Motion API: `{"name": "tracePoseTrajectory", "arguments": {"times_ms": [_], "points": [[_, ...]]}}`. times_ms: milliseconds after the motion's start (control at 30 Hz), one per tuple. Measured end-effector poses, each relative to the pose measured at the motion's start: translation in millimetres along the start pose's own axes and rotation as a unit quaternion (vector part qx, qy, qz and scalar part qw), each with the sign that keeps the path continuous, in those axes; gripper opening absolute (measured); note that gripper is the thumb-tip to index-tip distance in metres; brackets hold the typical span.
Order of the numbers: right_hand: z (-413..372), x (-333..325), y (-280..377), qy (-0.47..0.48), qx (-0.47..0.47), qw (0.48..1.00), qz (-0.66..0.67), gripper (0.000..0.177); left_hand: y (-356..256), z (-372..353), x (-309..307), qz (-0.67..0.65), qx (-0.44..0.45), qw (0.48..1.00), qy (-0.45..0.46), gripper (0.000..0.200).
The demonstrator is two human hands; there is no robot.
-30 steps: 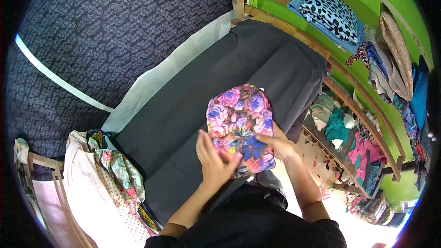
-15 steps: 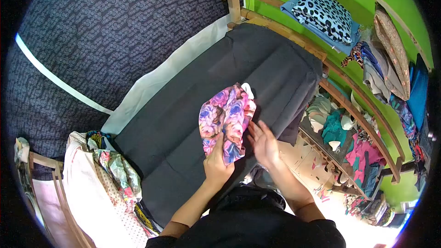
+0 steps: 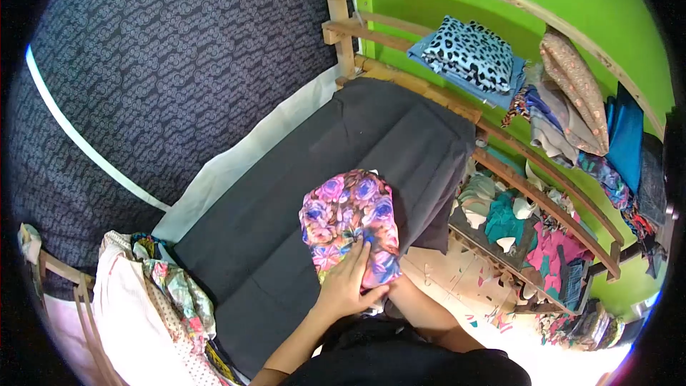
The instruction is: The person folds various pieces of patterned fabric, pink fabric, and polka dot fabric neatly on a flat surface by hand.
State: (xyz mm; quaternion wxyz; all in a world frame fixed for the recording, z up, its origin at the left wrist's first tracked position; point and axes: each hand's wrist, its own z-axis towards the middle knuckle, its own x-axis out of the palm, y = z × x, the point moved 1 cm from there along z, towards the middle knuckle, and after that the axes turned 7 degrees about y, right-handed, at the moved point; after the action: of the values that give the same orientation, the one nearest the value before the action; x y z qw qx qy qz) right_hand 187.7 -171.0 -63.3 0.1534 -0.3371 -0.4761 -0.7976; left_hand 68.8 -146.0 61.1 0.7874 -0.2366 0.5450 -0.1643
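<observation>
A floral fabric piece in pink, purple, blue and orange is spread out above the black cloth on the table. My left hand lies on its lower part, fingers stretched flat over the print and thumb apart. My right forearm reaches in from the right and passes under the fabric's lower edge. The right hand itself is hidden behind the fabric, so its fingers do not show. A small white bit peeks out at the fabric's top edge.
Black cloth covers the table. Garments hang at the left. Folded leopard-print fabric rests on the wooden rail at the back. A lower shelf at the right holds teal and pink scraps and white cups. Scraps litter the floor.
The floral fabric has turned from folded and narrow to spread with its print facing up. My right hand has gone from beside it to beneath it; my left hand now lies across it.
</observation>
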Motion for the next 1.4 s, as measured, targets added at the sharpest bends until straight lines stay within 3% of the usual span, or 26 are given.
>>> {"name": "tracePoseTrajectory", "arguments": {"times_ms": [67,133,200,233,267,333,400,467,500,533,567,733,1000,1033,1133,1233,1333,1367,1400], "points": [[-6,-2,8,0.013,0.02,1.0,-0.014,0.038,0,-3,-5,-0.052,0.0,0.998,0.039,0.077],[-9,-8,14,0.016,0.022,0.999,-0.023,0.036,16,-4,-11,-0.033,0.058,0.995,-0.068,0.073],[-9,-18,19,0.007,0.012,1.0,0.0,0.033,25,-7,-21,-0.034,0.015,0.979,-0.202,0.065],[-11,-31,22,0.009,0.009,0.996,0.093,0.033,34,-2,-19,-0.182,-0.021,0.953,-0.243,0.064],[-12,-42,24,0.013,0.007,0.982,0.186,0.034,49,4,-10,-0.326,-0.056,0.902,-0.276,0.062],[-15,-53,32,0.002,-0.003,0.951,0.309,0.034,56,19,-4,-0.587,-0.129,0.735,-0.315,0.059],[-18,-60,37,-0.022,-0.017,0.943,0.332,0.034,72,32,10,-0.805,-0.121,0.566,-0.13,0.066],[-20,-60,46,-0.06,-0.042,0.945,0.319,0.035,61,61,7,-0.798,-0.068,0.593,-0.08,0.07],[-19,-60,50,-0.079,-0.055,0.947,0.307,0.035,88,74,24,-0.814,-0.013,0.577,-0.066,0.071],[-17,-60,56,-0.098,-0.069,0.948,0.293,0.035,88,86,28,-0.89,-0.03,0.453,-0.043,0.066],[-12,-60,64,-0.112,-0.083,0.95,0.279,0.035,88,100,29,-0.898,-0.029,0.438,-0.03,0.066],[45,-69,142,-0.154,-0.162,0.955,0.196,0.035,62,204,14,-0.865,0.01,0.5,0.031,0.064],[152,-102,319,-0.144,-0.276,0.946,0.09,0.036,31,389,-19,-0.821,0.118,0.553,0.079,0.062],[159,-108,332,-0.144,-0.281,0.945,0.084,0.036,-37,354,-55,-0.777,0.062,0.626,-0.011,0.058],[179,-126,359,-0.146,-0.291,0.942,0.075,0.036,-32,396,-42,-0.835,0.014,0.547,-0.052,0.052],[200,-142,375,-0.15,-0.296,0.94,0.073,0.036,-18,445,-42,-0.812,0.05,0.578,-0.066,0.049],[216,-151,391,-0.15,-0.3,0.94,0.069,0.036,-10,487,-51,-0.781,0.115,0.614,-0.022,0.044],[220,-153,395,-0.151,-0.3,0.939,0.07,0.036,-8,500,-51,-0.803,0.128,0.582,0.017,0.04],[222,-156,394,-0.152,-0.301,0.939,0.072,0.036,-2,506,-46,-0.79,0.092,0.606,0.019,0.038]]}}
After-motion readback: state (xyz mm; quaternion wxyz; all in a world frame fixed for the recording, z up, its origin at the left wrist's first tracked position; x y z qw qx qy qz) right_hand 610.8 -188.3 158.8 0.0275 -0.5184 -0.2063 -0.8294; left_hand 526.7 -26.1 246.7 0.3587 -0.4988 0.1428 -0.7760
